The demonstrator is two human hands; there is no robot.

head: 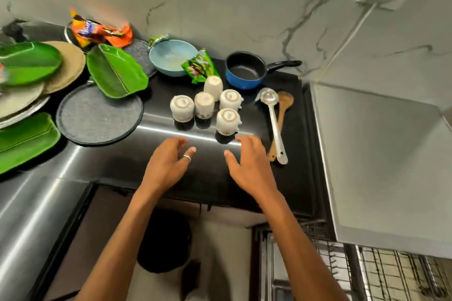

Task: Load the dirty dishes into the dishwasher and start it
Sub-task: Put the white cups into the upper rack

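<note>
Hovering the left hand (168,164), fingers loose and grasping nothing, just left of the front upturned cup (227,121) standing on the black counter (208,176), and spreading the right hand (249,164), equally empty, just right of that cup.

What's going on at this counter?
A person reaches over the dark counter toward five upturned white cups. The left hand and right hand hold nothing. The nearest cup stands just beyond the right hand. A blue saucepan, ladle, wooden spoon, bowl and green plates wait unloaded. The dishwasher rack shows lower right.
</note>
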